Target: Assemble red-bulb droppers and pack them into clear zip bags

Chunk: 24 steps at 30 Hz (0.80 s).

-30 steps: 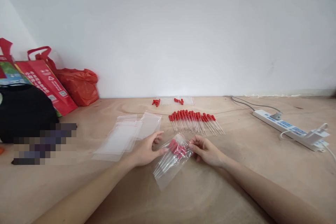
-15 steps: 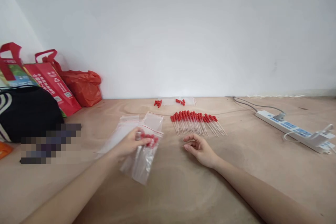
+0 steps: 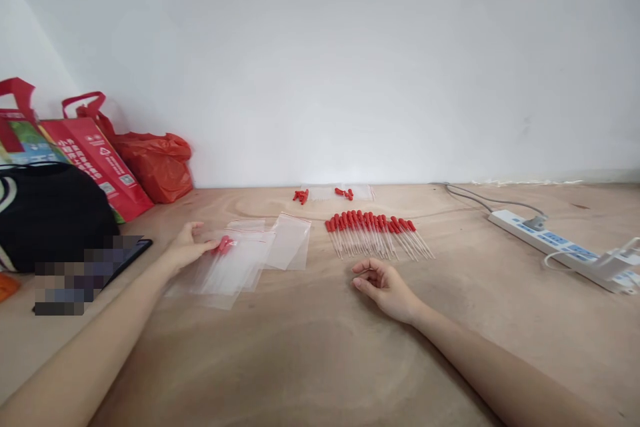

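My left hand (image 3: 186,248) is open at the left, its thumb at the top of a clear zip bag (image 3: 235,273) that has red rubber bulbs (image 3: 223,245) and pale tubes inside. This bag lies on other flat clear zip bags (image 3: 290,243). My right hand (image 3: 387,288) rests on the table with fingers loosely curled, a gap between thumb and fingers, and nothing held. Just beyond it, a row of glass droppers (image 3: 373,230) with red bulbs lies fanned out, bulbs away from me. Farther back are loose red bulbs (image 3: 301,197) and a clear bag (image 3: 363,193) by the wall.
A white power strip (image 3: 560,247) with plugs and a grey cord lies at the right. On the left are a phone (image 3: 127,260), partly pixelated, a black bag (image 3: 55,220), a red shopping bag (image 3: 100,153) and a red plastic bag (image 3: 163,167). A white wall stands behind.
My left hand has carried the bag with red bulbs leftward, laid it on the other bags and opened its fingers. My right hand has hardly moved.
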Tool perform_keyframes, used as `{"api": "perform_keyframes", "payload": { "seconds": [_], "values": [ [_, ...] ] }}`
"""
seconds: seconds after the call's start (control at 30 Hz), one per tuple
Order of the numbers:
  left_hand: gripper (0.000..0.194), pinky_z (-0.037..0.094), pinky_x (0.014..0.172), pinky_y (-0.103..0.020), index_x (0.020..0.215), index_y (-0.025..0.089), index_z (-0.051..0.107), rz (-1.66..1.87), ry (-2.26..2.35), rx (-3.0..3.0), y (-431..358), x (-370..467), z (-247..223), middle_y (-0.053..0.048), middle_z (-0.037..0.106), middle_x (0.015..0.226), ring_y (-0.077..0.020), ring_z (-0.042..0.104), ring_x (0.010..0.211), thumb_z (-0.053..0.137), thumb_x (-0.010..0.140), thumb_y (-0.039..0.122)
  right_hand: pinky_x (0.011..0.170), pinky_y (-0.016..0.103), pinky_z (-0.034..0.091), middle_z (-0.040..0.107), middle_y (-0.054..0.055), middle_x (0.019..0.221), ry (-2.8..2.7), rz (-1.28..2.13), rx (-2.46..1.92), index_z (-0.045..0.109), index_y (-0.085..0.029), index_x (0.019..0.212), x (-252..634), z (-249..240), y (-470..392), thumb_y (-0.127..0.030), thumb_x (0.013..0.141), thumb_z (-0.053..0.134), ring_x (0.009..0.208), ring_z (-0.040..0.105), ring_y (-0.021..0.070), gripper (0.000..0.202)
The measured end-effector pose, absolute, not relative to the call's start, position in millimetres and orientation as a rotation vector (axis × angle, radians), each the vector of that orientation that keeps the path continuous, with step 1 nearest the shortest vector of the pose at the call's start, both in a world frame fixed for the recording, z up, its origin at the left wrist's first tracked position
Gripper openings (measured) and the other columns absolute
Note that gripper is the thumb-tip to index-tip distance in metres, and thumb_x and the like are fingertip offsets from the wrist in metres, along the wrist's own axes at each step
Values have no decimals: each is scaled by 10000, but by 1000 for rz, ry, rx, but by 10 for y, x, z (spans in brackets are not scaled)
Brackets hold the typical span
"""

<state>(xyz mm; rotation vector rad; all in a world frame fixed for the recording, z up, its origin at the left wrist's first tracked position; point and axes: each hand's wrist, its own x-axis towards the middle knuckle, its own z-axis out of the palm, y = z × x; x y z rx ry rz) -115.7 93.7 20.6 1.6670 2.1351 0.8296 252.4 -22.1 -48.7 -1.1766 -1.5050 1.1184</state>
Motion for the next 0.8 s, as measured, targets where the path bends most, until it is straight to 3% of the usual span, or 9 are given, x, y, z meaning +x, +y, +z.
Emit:
{"api": "perform_keyframes", "payload": {
  "seconds": [0.07, 0.13, 0.2, 0.37, 0.47, 0.57, 0.7, 0.8],
  "values": [
    [450, 348, 918, -370, 1115, 117, 430, 797, 2146, 1852, 934, -984, 236, -126, 455, 1225, -278, 397, 1146, 609, 714, 213, 600, 253, 426, 536, -13, 668, -1508, 1113, -1177, 498, -186, 863, 2525, -487, -220, -383, 706, 589, 623, 523, 108, 268],
    [288, 331, 935, -306, 1014, 168, 529, 722, 2083, 2023, 973, -727, 249, -49, 521, 1151, -229, 440, 1112, 572, 732, 209, 596, 250, 425, 537, -11, 668, -1522, 1106, -1177, 505, -185, 855, 2530, -493, -216, -368, 712, 583, 619, 519, 106, 245],
    [209, 334, 928, -278, 920, 189, 590, 640, 2052, 2119, 1078, -442, 230, -35, 559, 1091, -222, 468, 1084, 569, 739, 291, 596, 248, 425, 543, -6, 677, -1545, 1084, -1181, 516, -185, 838, 2539, -503, -211, -358, 718, 578, 624, 518, 107, 219],
    [325, 379, 859, -389, 903, 152, 609, 452, 2170, 2073, 1465, 7, 115, -128, 587, 1020, -318, 483, 1051, 606, 709, 413, 588, 240, 419, 558, 10, 711, -1633, 988, -1198, 556, -184, 790, 2563, -529, -192, -331, 731, 562, 634, 508, 107, 159],
    [275, 444, 774, -378, 949, 145, 582, 369, 2158, 2033, 1587, 59, 73, -84, 588, 984, -228, 560, 911, 557, 793, 370, 587, 238, 416, 560, 15, 717, -1675, 937, -1202, 569, -185, 768, 2566, -532, -182, -310, 739, 551, 633, 501, 107, 130],
    [220, 445, 775, -332, 978, 172, 562, 405, 2146, 2063, 1596, 62, 65, -51, 585, 1010, -187, 560, 910, 490, 847, 334, 597, 239, 418, 556, 18, 722, -1692, 918, -1210, 574, -183, 754, 2563, -524, -178, -297, 741, 548, 646, 499, 110, 118],
    [326, 397, 807, -326, 960, 223, 580, 488, 2148, 2114, 1579, 72, 64, -68, 571, 1118, -270, 486, 1065, 572, 734, 459, 593, 232, 408, 544, 17, 732, -1686, 924, -1210, 574, -178, 739, 2559, -502, -181, -283, 734, 549, 649, 493, 105, 108],
    [329, 403, 780, -336, 915, 223, 609, 470, 2121, 2102, 1610, 78, 50, -76, 606, 1067, -282, 518, 1022, 611, 687, 460, 589, 230, 404, 542, 16, 739, -1674, 944, -1210, 573, -179, 734, 2556, -479, -187, -289, 729, 556, 649, 496, 105, 111]
  ]
}}
